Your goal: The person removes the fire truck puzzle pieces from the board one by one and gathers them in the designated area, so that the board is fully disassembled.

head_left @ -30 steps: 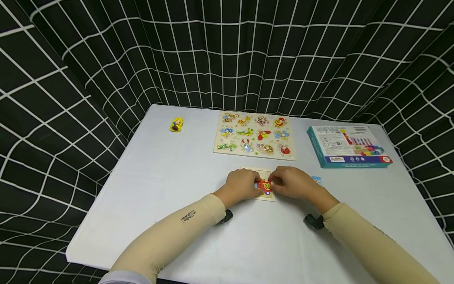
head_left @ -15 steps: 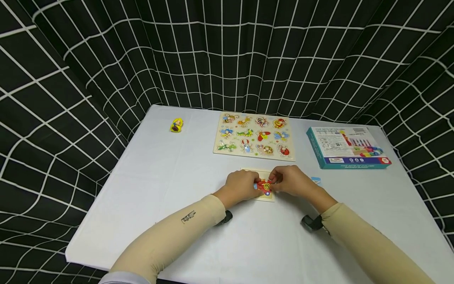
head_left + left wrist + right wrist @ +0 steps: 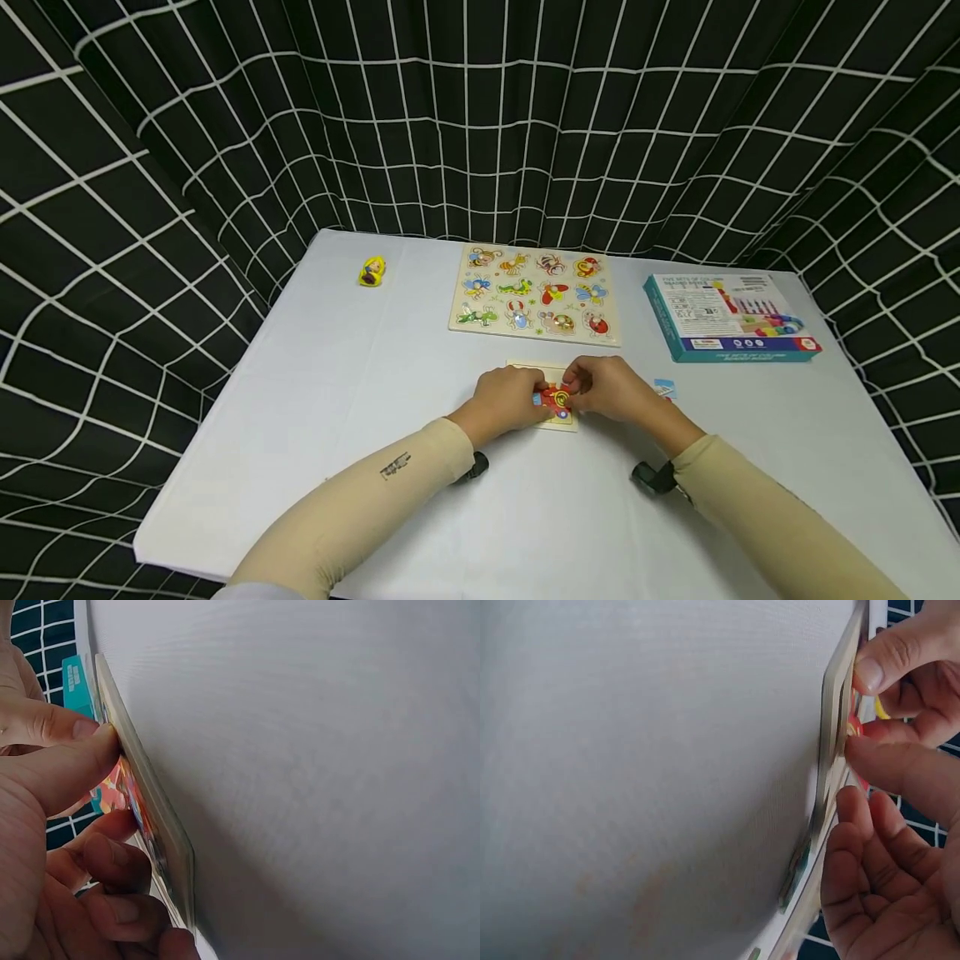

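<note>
A small wooden puzzle board [image 3: 567,423] lies on the table between both hands. Red puzzle pieces [image 3: 557,398], one with a yellow ring, show in its middle. My left hand [image 3: 508,396] holds them from the left between thumb and index finger, its other fingers curled in the left wrist view. From the right, my right hand [image 3: 609,388] pinches the red piece with the yellow ring at its edge. In the right wrist view, my right thumb [image 3: 877,754] sits right at the board's edge, below the left thumb [image 3: 871,673]. The fingers hide much of the board.
Behind the hands lies a large insect puzzle board [image 3: 459,292]. A teal box [image 3: 742,354] stands at the right, and a small yellow figure [image 3: 372,271] at the far left. Blue-and-red flat pieces [image 3: 664,387] lie beside the right wrist. A black gridded curtain [image 3: 495,108] encloses the table.
The right hand has shifted slightly left and turned a little against the red piece. The left hand stays at the pieces. The whole view has tilted slightly upward.
</note>
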Motion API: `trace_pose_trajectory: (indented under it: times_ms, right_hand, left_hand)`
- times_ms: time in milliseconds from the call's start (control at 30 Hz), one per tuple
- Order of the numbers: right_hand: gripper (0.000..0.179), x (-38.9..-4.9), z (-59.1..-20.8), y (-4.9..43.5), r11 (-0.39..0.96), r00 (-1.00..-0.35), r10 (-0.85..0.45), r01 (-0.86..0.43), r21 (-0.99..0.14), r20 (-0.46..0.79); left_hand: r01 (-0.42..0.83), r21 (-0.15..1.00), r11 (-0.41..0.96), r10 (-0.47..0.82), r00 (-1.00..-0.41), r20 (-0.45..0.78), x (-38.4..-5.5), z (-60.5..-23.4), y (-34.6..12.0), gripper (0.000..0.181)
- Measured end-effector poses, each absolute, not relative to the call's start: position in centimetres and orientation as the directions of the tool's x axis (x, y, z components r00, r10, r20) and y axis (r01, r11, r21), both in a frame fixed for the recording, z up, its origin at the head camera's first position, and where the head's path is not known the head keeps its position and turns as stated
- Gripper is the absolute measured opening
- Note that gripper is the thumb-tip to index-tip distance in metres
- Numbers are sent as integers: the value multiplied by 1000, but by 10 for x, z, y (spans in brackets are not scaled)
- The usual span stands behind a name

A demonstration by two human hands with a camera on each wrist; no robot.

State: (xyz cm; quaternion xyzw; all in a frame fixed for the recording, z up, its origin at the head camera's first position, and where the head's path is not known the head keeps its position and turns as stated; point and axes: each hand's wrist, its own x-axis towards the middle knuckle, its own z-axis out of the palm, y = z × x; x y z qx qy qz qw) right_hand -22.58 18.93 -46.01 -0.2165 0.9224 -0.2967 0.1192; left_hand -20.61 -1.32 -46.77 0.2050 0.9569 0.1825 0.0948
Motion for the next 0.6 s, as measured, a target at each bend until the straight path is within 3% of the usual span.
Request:
trace_pose_trajectory:
  times_ms: [300,400,600]
  right_hand:
    - [25,-224,-456,206,735,-904,-421,-286,-615,-82]
    - [27,-223,-453,230,737,-916,-391,-252,-628,-91]
    - [28,-216,-452,288,802,-932,-348,-237,-548,-107]
  left_hand:
    - [358,392,847,427,-898,-103,-207,-468,-10,39]
    - [351,389,852,422,-900,-112,-208,-469,-9,41]
    - [334,396,855,413,-901,-131,-209,-470,-11,42]
